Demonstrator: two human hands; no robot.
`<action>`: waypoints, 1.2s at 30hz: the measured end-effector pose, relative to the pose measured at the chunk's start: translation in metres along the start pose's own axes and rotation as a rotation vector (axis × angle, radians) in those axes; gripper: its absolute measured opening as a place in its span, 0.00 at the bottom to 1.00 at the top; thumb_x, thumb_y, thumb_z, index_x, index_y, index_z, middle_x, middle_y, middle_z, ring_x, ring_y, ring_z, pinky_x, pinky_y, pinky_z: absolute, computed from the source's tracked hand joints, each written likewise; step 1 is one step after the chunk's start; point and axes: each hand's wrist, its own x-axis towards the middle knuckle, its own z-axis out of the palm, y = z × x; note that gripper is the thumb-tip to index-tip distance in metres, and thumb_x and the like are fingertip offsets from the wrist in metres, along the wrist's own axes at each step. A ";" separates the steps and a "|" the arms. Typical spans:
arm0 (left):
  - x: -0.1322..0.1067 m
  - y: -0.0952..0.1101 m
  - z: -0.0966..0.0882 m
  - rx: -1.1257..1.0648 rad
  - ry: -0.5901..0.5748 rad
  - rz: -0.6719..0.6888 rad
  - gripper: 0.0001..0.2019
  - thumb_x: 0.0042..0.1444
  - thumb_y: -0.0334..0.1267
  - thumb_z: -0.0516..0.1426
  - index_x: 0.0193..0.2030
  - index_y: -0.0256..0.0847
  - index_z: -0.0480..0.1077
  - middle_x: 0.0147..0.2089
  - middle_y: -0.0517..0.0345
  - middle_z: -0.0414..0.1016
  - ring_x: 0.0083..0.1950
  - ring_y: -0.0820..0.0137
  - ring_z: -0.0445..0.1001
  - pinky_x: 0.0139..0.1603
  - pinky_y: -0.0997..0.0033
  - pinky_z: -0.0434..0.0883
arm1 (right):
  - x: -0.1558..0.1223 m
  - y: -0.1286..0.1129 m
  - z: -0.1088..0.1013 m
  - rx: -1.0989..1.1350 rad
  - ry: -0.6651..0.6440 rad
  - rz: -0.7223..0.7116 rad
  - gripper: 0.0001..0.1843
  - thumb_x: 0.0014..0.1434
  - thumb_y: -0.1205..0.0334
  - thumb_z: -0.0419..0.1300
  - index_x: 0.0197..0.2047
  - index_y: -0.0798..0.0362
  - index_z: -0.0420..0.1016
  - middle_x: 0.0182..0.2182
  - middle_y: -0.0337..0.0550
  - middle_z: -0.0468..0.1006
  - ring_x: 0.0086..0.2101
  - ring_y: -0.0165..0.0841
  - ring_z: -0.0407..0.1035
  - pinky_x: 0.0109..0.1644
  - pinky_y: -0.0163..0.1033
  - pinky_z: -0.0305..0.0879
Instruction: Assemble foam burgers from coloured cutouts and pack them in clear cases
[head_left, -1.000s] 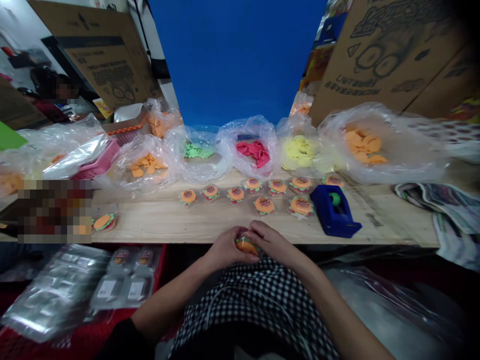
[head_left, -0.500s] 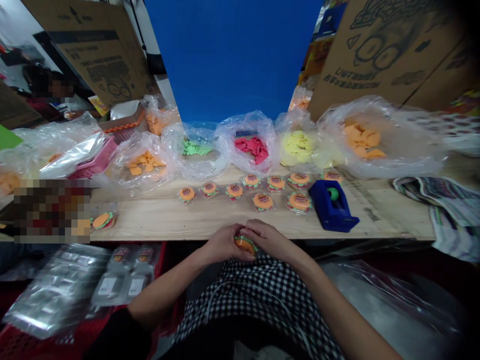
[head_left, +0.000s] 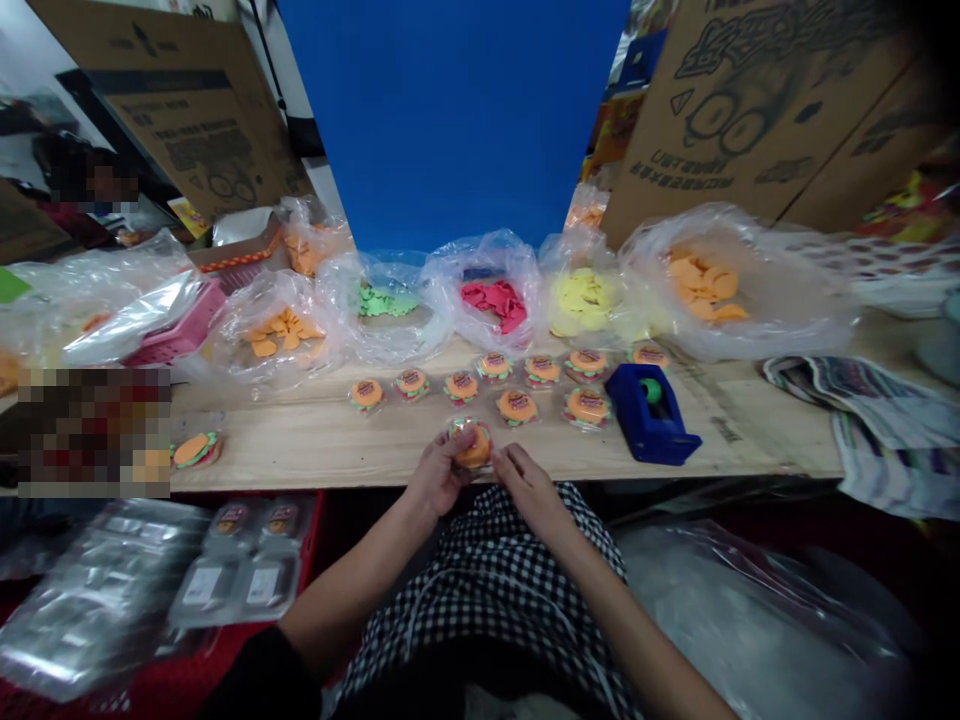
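Observation:
A toy burger in a clear plastic case [head_left: 474, 445], with an orange bun top and green edging, is held over the table's front edge. My left hand [head_left: 442, 470] is closed on its left side, the thumb lying across the top. At its right edge, my right hand [head_left: 525, 483] has its fingers pinched together against the case; the fingertips' exact hold is partly hidden. Just beyond stand several packed toy burgers with printed labels, the nearest being a labelled burger [head_left: 517, 406]. A blue tape dispenser [head_left: 654, 425] is to their right.
Along the back lie open plastic bags of orange pieces [head_left: 281, 332], green pieces [head_left: 386, 300], red pieces [head_left: 495, 303] and yellow pieces [head_left: 585, 300]. Clear plastic packs [head_left: 259, 590] fill a red crate at lower left. A striped cloth [head_left: 862, 410] hangs over the right edge.
Both hands have moved up and forward from my lap to the table edge with the burger case. The right hand has drawn back to the case's right edge, uncovering its top.

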 end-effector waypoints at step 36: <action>-0.033 -0.030 -0.007 0.295 -0.263 0.098 0.26 0.28 0.27 0.67 0.38 0.38 0.64 0.37 0.58 0.72 0.36 0.71 0.71 0.39 0.70 0.67 | -0.035 0.012 -0.050 0.020 -0.206 0.010 0.12 0.55 0.52 0.51 0.27 0.51 0.58 0.23 0.34 0.58 0.27 0.28 0.53 0.30 0.33 0.54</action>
